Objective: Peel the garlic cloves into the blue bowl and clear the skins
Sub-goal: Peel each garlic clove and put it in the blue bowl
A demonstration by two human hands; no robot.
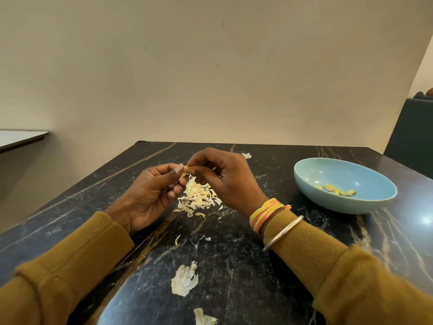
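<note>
Noted garlic clove point(185, 171) pinched by left hand point(150, 195) and right hand point(225, 179), above skin pile point(199, 198) at centre of table point(234, 254); blue bowl point(339, 205) near right edge, apart. Recommend peeling directly over pile, pulling skin from tip, limiting scatter.

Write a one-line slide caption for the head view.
Left hand and right hand pinch a garlic clove over the skin pile; peeled cloves lie in the blue bowl.

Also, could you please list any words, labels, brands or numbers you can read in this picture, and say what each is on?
None: no writing shows on the blue bowl, the dark marble table, the wall or the metal bangle.
</note>
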